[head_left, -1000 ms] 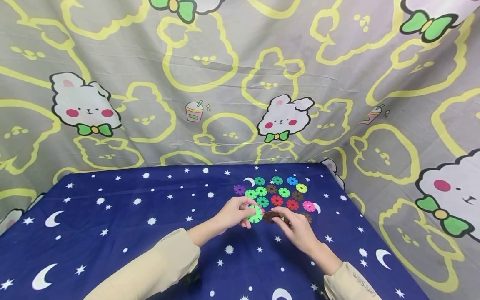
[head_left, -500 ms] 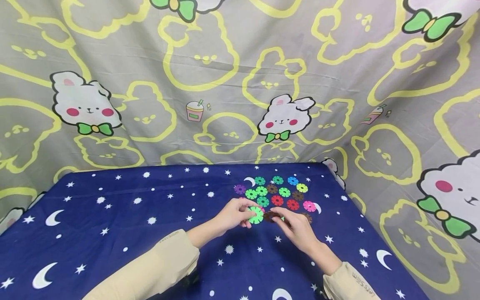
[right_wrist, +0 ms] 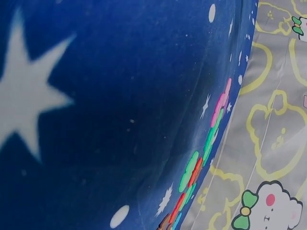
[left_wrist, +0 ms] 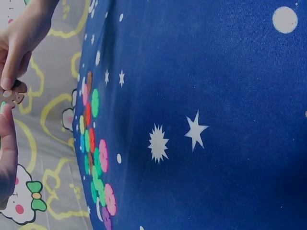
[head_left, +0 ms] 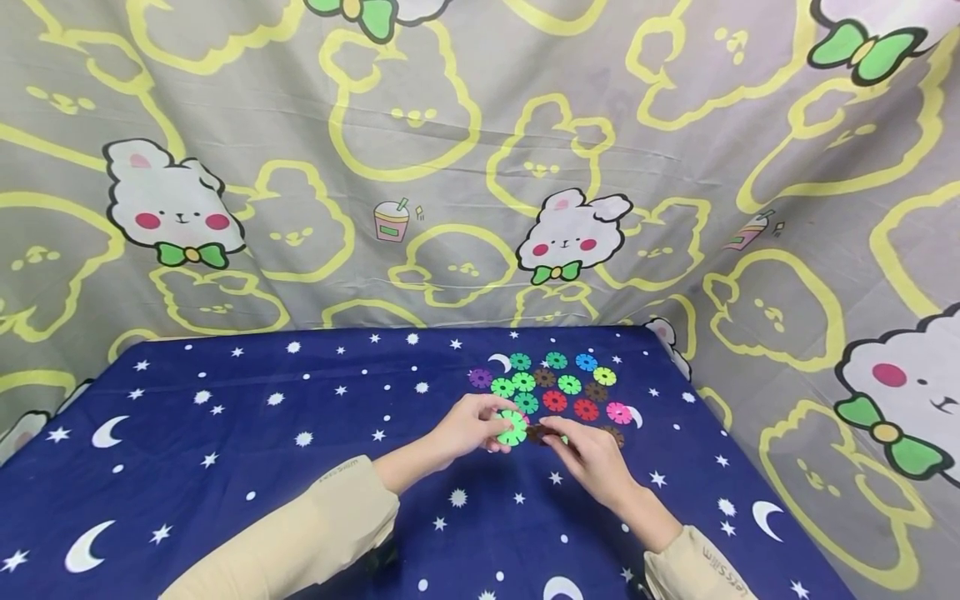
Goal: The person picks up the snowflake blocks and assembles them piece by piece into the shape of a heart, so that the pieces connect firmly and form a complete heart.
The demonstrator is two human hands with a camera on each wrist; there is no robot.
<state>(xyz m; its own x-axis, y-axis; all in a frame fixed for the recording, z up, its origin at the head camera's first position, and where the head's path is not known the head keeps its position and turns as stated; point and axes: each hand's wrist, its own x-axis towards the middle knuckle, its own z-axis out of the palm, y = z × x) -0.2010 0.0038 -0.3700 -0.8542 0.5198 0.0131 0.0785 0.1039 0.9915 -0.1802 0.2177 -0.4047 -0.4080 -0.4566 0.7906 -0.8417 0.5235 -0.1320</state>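
In the head view my left hand (head_left: pixel 474 423) pinches a bright green notched plastic disc (head_left: pixel 513 427), its flat face toward me. My right hand (head_left: pixel 592 454) grips a brown notched disc (head_left: pixel 536 432) by its right side, tilted and partly covered by the fingers. The two discs are side by side, edge to edge; whether their notches interlock I cannot tell. The left wrist view catches the brown disc (left_wrist: pixel 18 94) between both hands, with only a sliver of green showing. Neither hand appears in the right wrist view.
Beyond the hands, several loose notched discs lie flat on the dark blue tablecloth (head_left: pixel 247 450): red (head_left: pixel 554 402), purple (head_left: pixel 480 378), blue (head_left: pixel 586 362), yellow (head_left: pixel 604 377), pink (head_left: pixel 619 412), greens and browns. A patterned grey curtain (head_left: pixel 450 192) hangs behind the table.
Both hands keep their holds in nearly the same place. The brown disc and right fingertips shift very slightly left toward the green disc. The loose discs stay put.
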